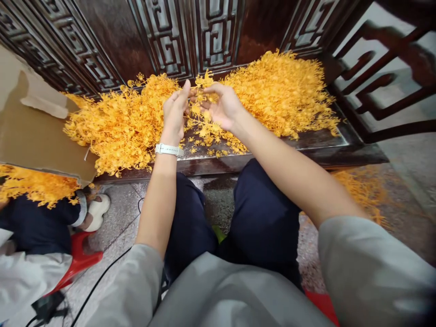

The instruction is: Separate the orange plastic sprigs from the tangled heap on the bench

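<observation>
My left hand, with a pale watch band on its wrist, is closed with thumb and fingers on a yellow-orange plastic flower sprig. My right hand faces it from the other side, its fingers curled around the sprig's small branching pieces. Both hands are above the dark wooden bench seat. Loose sprig pieces lie below them. A large heap of sprigs is on the left, another heap on the right. The fingertips are partly hidden by the sprig.
A cardboard box stands at the left, more orange sprigs beside it. Another person's leg and white shoe are near a red stool. A black cable crosses the floor. Sprigs lie on the floor right. Carved wooden backrest behind.
</observation>
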`<state>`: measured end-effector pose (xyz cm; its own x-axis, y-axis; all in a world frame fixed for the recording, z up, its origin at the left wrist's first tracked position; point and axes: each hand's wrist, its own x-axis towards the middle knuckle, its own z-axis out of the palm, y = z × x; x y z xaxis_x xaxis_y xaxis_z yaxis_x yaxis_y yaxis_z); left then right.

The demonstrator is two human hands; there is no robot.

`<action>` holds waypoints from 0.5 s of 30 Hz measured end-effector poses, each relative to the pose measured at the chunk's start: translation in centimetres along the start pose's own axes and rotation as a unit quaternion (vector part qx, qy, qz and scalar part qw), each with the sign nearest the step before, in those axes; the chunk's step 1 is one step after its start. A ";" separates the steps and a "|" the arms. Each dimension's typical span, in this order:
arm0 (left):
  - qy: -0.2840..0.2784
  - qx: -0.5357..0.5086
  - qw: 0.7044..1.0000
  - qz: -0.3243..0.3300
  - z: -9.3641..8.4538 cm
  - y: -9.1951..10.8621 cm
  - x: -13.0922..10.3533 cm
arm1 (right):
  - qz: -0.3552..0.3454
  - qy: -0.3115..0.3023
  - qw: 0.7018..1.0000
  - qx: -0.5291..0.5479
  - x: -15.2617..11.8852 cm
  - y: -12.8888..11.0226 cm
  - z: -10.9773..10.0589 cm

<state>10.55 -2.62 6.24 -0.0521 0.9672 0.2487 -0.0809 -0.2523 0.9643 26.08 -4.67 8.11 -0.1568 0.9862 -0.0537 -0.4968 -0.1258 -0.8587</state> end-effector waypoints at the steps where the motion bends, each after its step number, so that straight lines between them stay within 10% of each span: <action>1: -0.004 0.006 1.000 0.012 0.2 0.0 -0.1 | 0.005 -0.002 1.000 0.018 -0.1 -0.2 0.0; 8: 0.026 0.035 0.996 0.077 0.4 -1.4 0.3 | 0.053 0.018 0.994 0.095 -0.4 -1.3 0.6; 15: -0.061 0.093 0.994 0.021 1.4 0.8 -2.0 | 0.033 0.022 0.997 0.059 -0.4 -1.0 0.3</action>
<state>11.99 -4.72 6.59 0.0704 0.9553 0.2873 0.1038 -0.2935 0.9503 26.35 -4.96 9.13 -0.1567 0.9786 -0.1331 -0.5846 -0.2005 -0.7862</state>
